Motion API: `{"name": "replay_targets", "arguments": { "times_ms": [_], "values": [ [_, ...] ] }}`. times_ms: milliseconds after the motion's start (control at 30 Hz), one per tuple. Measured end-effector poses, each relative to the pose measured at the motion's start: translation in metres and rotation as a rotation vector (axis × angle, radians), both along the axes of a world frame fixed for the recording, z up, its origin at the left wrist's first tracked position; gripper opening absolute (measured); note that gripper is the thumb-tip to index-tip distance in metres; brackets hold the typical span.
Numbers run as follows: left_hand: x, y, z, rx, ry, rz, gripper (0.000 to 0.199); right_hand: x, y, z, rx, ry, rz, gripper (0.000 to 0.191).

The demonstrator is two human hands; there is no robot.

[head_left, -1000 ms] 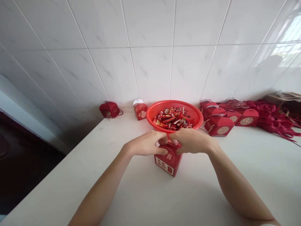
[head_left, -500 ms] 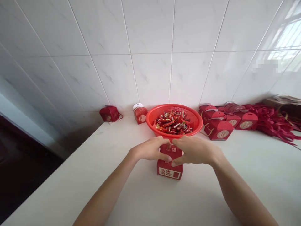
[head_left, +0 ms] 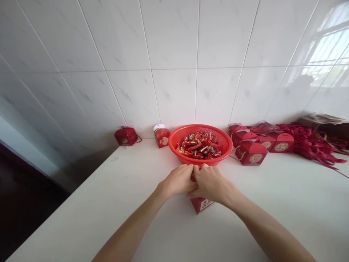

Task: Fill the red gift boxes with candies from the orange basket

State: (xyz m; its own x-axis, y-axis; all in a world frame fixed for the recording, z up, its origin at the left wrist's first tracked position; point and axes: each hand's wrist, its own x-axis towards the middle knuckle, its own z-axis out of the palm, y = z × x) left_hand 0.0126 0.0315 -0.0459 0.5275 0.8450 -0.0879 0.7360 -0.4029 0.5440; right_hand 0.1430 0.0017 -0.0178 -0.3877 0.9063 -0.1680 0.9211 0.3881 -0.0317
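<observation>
L hand (head_left: 176, 181) & R hand (head_left: 214, 183) meet over top of red box (head_left: 197, 207) on wht table (head_left: 177, 238); fingers curled, exact grip hidden. Just behind: red basket (head_left: 201, 161) w/ wrapped sweets (head_left: 200, 145), nr tiled wall (head_left: 174, 36). To its L: wht-topped box (head_left: 163, 138), then dk red box (head_left: 125, 137). To its R: clustered boxes (head_left: 247, 152), then heap of ribbons (head_left: 305, 143), w/ papers (head_left: 327, 118) at far R.

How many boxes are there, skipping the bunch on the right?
3: a dark red box at far left, a white-topped box beside the basket, and a red box partly hidden under the left hand and right hand. More may be hidden.
</observation>
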Motion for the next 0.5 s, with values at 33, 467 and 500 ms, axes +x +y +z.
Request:
{"name": "replay_targets", "arguments": {
  "times_ms": [33, 467, 500],
  "values": [
    [-0.003, 0.001, 0.001, -0.024, -0.024, -0.018, 0.008, 0.000, 0.000, -0.002, 0.009, -0.001, -0.002, 0.055],
    [-0.023, 0.022, 0.002, 0.237, -0.078, -0.089, 0.046, 0.130, 0.001, 0.035, -0.013, 0.091, -0.176, 0.043],
    [-0.023, 0.026, -0.002, 0.224, -0.039, -0.110, 0.049, 0.148, 0.001, 0.036, -0.038, 0.095, -0.270, 0.042]
  ]
}}
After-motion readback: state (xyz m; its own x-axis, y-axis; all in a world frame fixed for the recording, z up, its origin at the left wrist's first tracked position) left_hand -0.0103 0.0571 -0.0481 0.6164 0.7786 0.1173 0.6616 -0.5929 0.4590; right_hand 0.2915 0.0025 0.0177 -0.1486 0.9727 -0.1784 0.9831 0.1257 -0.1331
